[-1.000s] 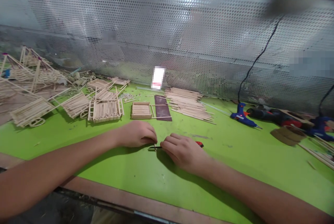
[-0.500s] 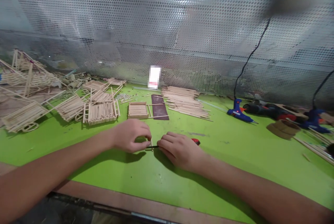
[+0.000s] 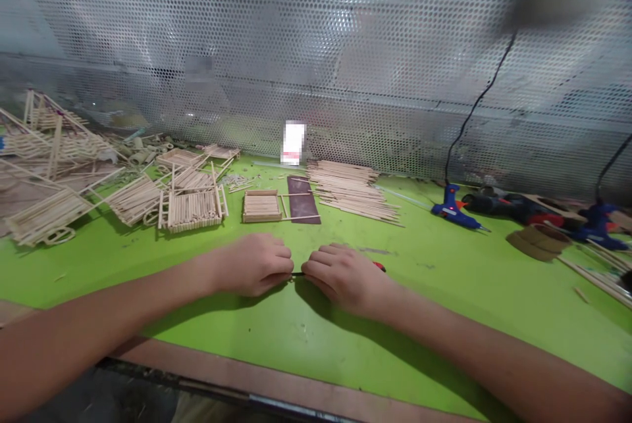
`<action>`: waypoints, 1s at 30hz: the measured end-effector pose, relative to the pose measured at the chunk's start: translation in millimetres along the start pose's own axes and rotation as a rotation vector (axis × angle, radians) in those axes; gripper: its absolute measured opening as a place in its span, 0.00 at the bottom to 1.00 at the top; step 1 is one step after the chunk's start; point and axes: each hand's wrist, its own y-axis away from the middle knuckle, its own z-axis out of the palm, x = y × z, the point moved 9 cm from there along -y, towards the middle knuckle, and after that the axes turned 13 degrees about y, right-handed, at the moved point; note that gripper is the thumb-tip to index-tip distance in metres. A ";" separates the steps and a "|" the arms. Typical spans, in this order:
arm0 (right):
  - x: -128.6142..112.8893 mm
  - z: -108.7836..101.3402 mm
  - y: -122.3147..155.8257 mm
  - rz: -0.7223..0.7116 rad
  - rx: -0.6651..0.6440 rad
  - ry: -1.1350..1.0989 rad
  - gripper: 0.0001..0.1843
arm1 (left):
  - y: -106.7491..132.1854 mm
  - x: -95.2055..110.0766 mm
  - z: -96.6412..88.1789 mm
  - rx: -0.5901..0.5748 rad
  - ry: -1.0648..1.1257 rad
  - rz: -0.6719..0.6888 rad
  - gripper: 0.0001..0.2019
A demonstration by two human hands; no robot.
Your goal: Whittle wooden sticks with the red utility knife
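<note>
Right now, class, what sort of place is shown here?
Probably a craft workshop, judging by the blue glue gun, the spread of thin sticks and the small stick-built tray.

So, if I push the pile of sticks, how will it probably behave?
The pile looks loose, with uneven ends and no visible tie, so it may spread rather than move together. The sticks look thin and straight, so each is probably light and fairly stiff.

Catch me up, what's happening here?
The person's right hand holds a knife, its dark blade at the near end of a thin stick. The left hand is beside the stick; what it grasps is hidden. Farther back lie stick models and a pile of sticks; a glue gun is off right.
</note>
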 end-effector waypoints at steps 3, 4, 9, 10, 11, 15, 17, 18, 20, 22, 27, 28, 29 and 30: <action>0.7 -3.1 -1.7 0.005 0.016 -0.052 0.10 | 0.2 0.4 0.1 -0.017 0.032 -0.031 0.10; 1.2 -4.3 -2.0 0.010 0.021 -0.068 0.11 | 0.1 0.7 0.0 -0.025 0.039 -0.035 0.10; 2.8 -5.5 -2.0 0.030 0.017 -0.127 0.12 | -1.6 1.3 -1.6 -0.050 0.050 -0.036 0.10; 2.8 -4.7 -2.3 0.033 0.011 -0.132 0.12 | -1.6 1.2 -1.8 -0.054 0.050 -0.038 0.10; 2.6 -3.7 -3.0 0.035 0.005 -0.135 0.12 | -1.5 1.2 -2.2 -0.058 0.049 -0.039 0.10; -1.0 -0.4 -9.4 0.027 -0.015 -0.137 0.10 | 1.7 1.7 -5.5 -0.067 0.046 -0.036 0.10; -3.7 0.5 -13.0 0.018 -0.025 -0.131 0.09 | 3.9 1.6 -7.3 -0.073 0.040 -0.033 0.11; -4.5 0.7 -14.4 0.017 -0.029 -0.128 0.08 | 4.8 1.3 -7.8 -0.077 0.037 -0.034 0.11; -5.0 1.3 -16.1 0.025 -0.039 -0.124 0.08 | 5.9 0.8 -8.7 -0.075 0.040 -0.035 0.11; -4.3 2.4 -16.7 0.044 -0.055 -0.120 0.07 | 6.3 1.3 -9.7 -0.060 0.044 -0.028 0.10; -2.7 3.0 -14.6 0.057 -0.093 -0.100 0.07 | 6.0 2.2 -6.2 -0.040 -0.014 -0.006 0.08; -1.6 1.9 -13.0 0.057 -0.093 -0.094 0.08 | 5.9 1.6 -5.3 -0.033 -0.031 -0.001 0.07; 0.2 0.4 -10.8 0.059 -0.090 -0.087 0.08 | 5.9 0.6 -4.8 -0.018 -0.044 0.004 0.08; 2.5 -1.5 -8.2 0.063 -0.083 -0.080 0.09 | 5.9 -0.7 -4.6 0.001 -0.053 0.008 0.08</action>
